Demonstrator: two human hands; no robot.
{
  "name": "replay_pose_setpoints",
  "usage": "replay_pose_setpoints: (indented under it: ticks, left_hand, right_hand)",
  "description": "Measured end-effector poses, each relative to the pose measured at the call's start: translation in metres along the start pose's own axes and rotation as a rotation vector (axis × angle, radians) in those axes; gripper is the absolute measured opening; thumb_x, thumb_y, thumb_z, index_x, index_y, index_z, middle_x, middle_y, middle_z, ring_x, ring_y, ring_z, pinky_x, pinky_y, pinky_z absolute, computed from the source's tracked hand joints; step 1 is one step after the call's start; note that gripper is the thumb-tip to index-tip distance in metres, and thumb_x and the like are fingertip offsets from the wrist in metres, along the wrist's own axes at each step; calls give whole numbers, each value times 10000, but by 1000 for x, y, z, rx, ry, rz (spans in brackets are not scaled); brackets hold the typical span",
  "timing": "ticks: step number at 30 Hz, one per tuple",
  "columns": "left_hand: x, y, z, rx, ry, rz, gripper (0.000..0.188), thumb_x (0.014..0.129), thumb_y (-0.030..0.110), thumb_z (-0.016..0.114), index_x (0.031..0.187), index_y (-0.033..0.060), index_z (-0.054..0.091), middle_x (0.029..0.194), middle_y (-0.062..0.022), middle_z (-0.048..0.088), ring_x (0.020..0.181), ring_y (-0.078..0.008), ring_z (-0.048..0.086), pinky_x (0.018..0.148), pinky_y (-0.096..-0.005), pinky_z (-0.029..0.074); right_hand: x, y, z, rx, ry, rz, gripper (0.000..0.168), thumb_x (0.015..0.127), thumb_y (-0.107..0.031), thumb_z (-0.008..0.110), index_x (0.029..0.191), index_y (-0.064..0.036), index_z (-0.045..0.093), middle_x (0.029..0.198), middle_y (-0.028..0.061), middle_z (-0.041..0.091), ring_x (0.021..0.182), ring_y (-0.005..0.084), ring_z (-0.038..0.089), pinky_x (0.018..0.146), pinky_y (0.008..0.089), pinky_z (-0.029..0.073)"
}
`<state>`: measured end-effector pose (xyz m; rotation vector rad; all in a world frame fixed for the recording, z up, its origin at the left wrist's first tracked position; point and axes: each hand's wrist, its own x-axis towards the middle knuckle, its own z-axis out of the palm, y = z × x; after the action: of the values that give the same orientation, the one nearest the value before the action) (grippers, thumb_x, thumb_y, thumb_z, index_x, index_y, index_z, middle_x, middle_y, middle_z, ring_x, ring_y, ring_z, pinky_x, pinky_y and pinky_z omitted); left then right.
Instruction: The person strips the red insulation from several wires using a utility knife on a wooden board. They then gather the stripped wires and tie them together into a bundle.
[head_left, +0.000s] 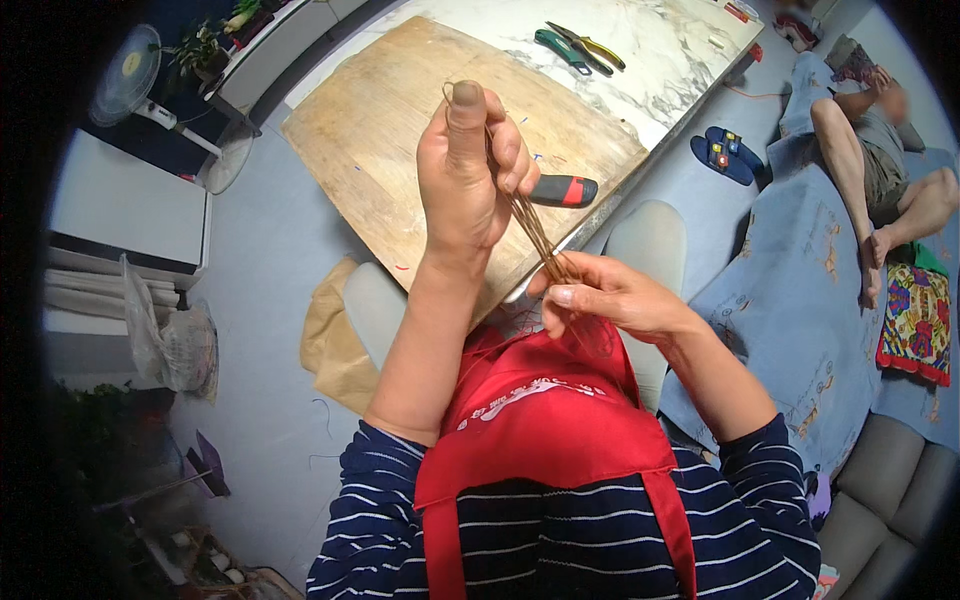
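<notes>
A bundle of thin brown strands, perhaps wires or cords, runs slantwise between my two hands. My left hand is raised over the wooden board, its fingers curled around the upper part of the bundle and the thumb pointing up. One strand makes a small loop by the thumb tip. Lower down, my right hand pinches the other end of the bundle between thumb and fingers, just above the red apron. A tool's black and red handle shows past my left fingers; its other end is hidden.
Pliers and a green-handled tool lie on the marble-patterned table. Small blue and red scraps dot the board. To the right, a person reclines on a blue-covered sofa, near slippers. A fan stands left.
</notes>
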<state>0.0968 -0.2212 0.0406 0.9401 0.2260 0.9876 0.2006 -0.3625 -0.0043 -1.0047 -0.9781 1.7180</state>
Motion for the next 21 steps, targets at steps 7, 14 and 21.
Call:
replay_pose_setpoints:
  ticks: [7,14,21]
  left_hand:
    - [25,-2,-30,300,97,-46,423,865,435,554,964,26,523,731,-48,536,633,-113,496,642,-263,441]
    - [-14,32,-25,1797,-843,740,337,798,254,600,1047,34,541,959,-100,582,1024,-234,524,984,-409,344]
    - [-19,60,-27,1825,-1264,452,205,762,238,626,878,82,562,651,-40,502,641,-210,538,604,-318,432]
  right_hand:
    - [21,14,14,563,-47,48,170,945,-231,443,865,-82,427,603,-57,300,456,21,210,373,167,155]
    - [24,3,2,218,80,119,201,930,-273,469,846,-91,473,603,-66,363,457,23,254,380,177,191]
    - [27,-9,-11,169,-300,269,321,936,-343,439,970,-44,549,657,-34,462,523,45,387,421,190,317]
